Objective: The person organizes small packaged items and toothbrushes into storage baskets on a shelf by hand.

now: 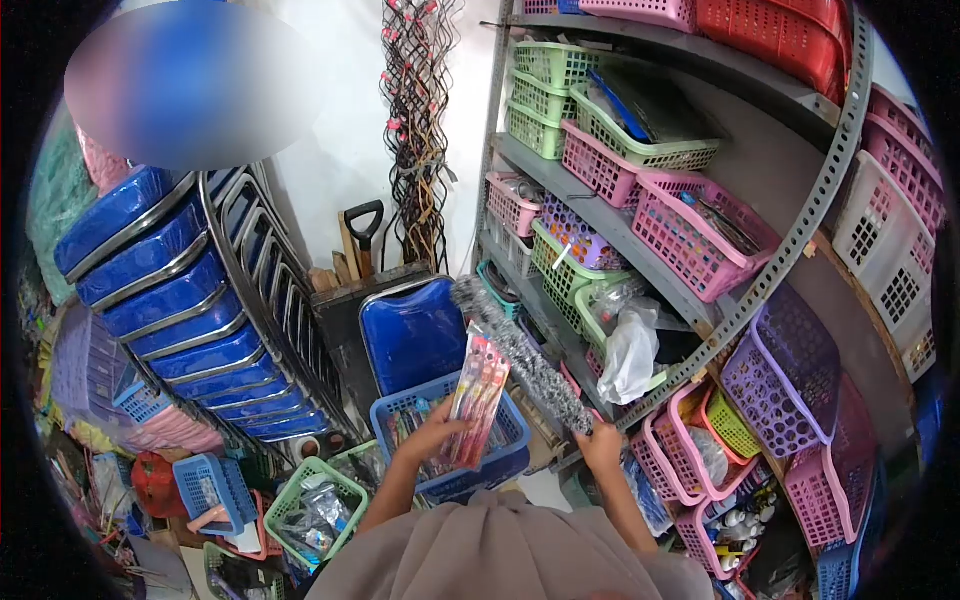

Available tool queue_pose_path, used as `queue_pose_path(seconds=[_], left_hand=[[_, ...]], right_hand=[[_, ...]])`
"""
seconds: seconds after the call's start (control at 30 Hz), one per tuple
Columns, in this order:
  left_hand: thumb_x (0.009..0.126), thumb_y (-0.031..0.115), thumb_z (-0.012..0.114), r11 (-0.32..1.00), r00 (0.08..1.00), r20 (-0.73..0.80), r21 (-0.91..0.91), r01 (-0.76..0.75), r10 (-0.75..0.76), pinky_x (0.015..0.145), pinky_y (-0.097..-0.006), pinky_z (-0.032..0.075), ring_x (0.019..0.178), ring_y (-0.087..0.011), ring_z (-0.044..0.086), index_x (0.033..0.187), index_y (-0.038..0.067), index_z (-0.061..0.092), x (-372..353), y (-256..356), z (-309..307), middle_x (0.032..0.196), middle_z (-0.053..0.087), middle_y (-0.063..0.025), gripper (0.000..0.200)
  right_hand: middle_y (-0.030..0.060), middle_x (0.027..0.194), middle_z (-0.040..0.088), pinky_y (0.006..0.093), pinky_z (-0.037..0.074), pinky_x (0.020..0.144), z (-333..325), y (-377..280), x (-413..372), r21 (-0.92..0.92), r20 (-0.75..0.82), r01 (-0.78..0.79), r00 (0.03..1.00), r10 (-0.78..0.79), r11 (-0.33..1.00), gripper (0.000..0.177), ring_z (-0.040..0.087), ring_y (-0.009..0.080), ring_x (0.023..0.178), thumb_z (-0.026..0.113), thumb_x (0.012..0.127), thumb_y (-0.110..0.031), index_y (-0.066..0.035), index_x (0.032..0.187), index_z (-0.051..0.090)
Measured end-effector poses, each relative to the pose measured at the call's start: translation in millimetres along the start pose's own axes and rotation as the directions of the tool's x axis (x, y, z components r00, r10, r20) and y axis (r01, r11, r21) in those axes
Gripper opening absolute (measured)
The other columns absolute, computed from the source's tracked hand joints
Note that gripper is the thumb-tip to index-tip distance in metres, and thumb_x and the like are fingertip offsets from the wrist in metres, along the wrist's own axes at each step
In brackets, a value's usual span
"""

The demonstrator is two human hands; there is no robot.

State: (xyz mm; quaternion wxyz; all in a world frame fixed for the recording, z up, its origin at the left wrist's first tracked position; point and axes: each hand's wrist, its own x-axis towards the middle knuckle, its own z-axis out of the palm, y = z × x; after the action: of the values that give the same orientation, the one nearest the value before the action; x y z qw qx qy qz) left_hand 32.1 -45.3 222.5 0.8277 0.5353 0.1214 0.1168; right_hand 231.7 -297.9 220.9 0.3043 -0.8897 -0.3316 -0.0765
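We see a grey metal rack [815, 205] on the right, its shelves packed with plastic baskets: red ones [780, 30] at the top, green ones [545, 95] below them, a pink one [700, 235] on the middle shelf, white ones [885, 250] at the far right and a purple one [785, 375] lower down. A white plastic bag [630, 355] hangs out of a lower shelf. On the left we see stacked blue chairs [170, 280], with a single blue chair [410, 335] near them. A black tool handle [363, 225] stands against the white wall beside hanging cords [415, 120]. A green basket [345, 480] sits on the floor.
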Motion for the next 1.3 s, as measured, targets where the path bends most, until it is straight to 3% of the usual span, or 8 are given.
queue_pose_path(seconds=[0.13, 0.43, 0.6, 0.7, 0.77, 0.97, 1.07, 1.3], left_hand=[[0.079, 0.009, 0.060, 0.945, 0.967, -0.120, -0.268, 0.187, -0.225, 0.094, -0.0354, 0.042, 0.109, -0.0229, 0.053, 0.137, 0.007, 0.031, -5, 6, -5, 0.125, 0.050, -0.0102, 0.065], [0.091, 0.030, 0.043, 0.820, 0.964, -0.266, -0.555, -0.136, -0.020, 0.084, -0.0375, 0.047, 0.089, -0.0246, 0.061, 0.106, 0.001, 0.060, -6, -32, -49, 0.097, 0.064, -0.0127, 0.037], [0.091, 0.029, 0.043, 0.796, 0.943, -0.334, -0.571, -0.199, -0.003, 0.085, -0.0376, 0.047, 0.089, -0.0251, 0.061, 0.105, 0.001, 0.060, -7, -21, -29, 0.098, 0.064, -0.0131, 0.035], [0.091, 0.029, 0.045, 0.781, 0.940, -0.336, -0.574, -0.246, 0.049, 0.086, -0.0365, 0.047, 0.091, -0.0250, 0.061, 0.107, 0.000, 0.059, -4, -30, -36, 0.100, 0.064, -0.0137, 0.036], [0.090, 0.030, 0.047, 0.743, 0.946, -0.319, -0.647, -0.170, -0.061, 0.085, -0.0365, 0.047, 0.090, -0.0248, 0.061, 0.105, 0.001, 0.060, -8, -6, -21, 0.099, 0.064, -0.0140, 0.036], [0.089, 0.031, 0.048, 0.792, 0.920, -0.376, -0.526, -0.309, 0.109, 0.084, -0.0375, 0.048, 0.089, -0.0258, 0.062, 0.105, 0.000, 0.059, -3, -30, -37, 0.099, 0.064, -0.0143, 0.036], [0.090, 0.031, 0.047, 0.716, 0.928, -0.372, -0.655, -0.241, -0.028, 0.085, -0.0375, 0.048, 0.089, -0.0260, 0.061, 0.109, 0.000, 0.056, -8, 0, -13, 0.101, 0.063, -0.0137, 0.037], [0.092, 0.029, 0.045, 0.664, 0.952, -0.293, -0.695, -0.276, 0.089, 0.091, -0.0387, 0.046, 0.100, -0.0274, 0.059, 0.118, 0.000, 0.053, 7, -18, -24, 0.114, 0.059, -0.0153, 0.040]], right_hand=[[0.0208, 0.066, 0.059, 0.0448, 0.048, 0.058, -3, 2, -7, -0.117, 0.194, 0.186, 0.968, -0.161, 0.976, 0.030, 0.060, 0.0385, 0.064, 0.074, 0.060, -0.025, -0.001, 0.071, 0.060], [0.0208, 0.069, 0.059, 0.0460, 0.048, 0.062, 2, -14, -13, 0.012, 0.287, 0.194, 0.939, -0.190, 0.981, 0.029, 0.060, 0.0390, 0.069, 0.071, 0.063, -0.025, -0.001, 0.075, 0.060], [0.0193, 0.068, 0.060, 0.0451, 0.048, 0.061, 27, -5, -20, 0.085, 0.162, 0.118, 0.978, -0.131, 0.989, 0.027, 0.060, 0.0375, 0.068, 0.071, 0.061, -0.023, -0.002, 0.075, 0.061], [0.0185, 0.067, 0.060, 0.0446, 0.048, 0.059, 12, -20, -11, 0.032, 0.274, 0.376, 0.888, -0.370, 0.926, 0.026, 0.060, 0.0373, 0.066, 0.071, 0.061, -0.022, -0.002, 0.073, 0.060], [0.0172, 0.066, 0.060, 0.0445, 0.048, 0.057, 18, -21, -9, 0.059, 0.239, 0.094, 0.965, -0.105, 0.994, 0.027, 0.060, 0.0372, 0.064, 0.071, 0.060, -0.022, -0.001, 0.073, 0.059], [0.0207, 0.068, 0.059, 0.0444, 0.047, 0.059, 15, -27, -9, 0.005, 0.249, 0.335, 0.912, -0.326, 0.942, 0.024, 0.060, 0.0379, 0.066, 0.070, 0.062, -0.020, -0.002, 0.076, 0.063], [0.0198, 0.067, 0.059, 0.0445, 0.047, 0.059, 27, -24, -12, 0.083, 0.176, 0.090, 0.979, -0.103, 0.992, 0.020, 0.060, 0.0380, 0.065, 0.067, 0.061, -0.017, -0.003, 0.075, 0.062], [0.0202, 0.064, 0.059, 0.0452, 0.048, 0.060, 21, -28, -12, 0.050, 0.265, 0.230, 0.935, -0.235, 0.972, 0.019, 0.060, 0.0381, 0.064, 0.066, 0.063, -0.017, -0.002, 0.074, 0.062]])
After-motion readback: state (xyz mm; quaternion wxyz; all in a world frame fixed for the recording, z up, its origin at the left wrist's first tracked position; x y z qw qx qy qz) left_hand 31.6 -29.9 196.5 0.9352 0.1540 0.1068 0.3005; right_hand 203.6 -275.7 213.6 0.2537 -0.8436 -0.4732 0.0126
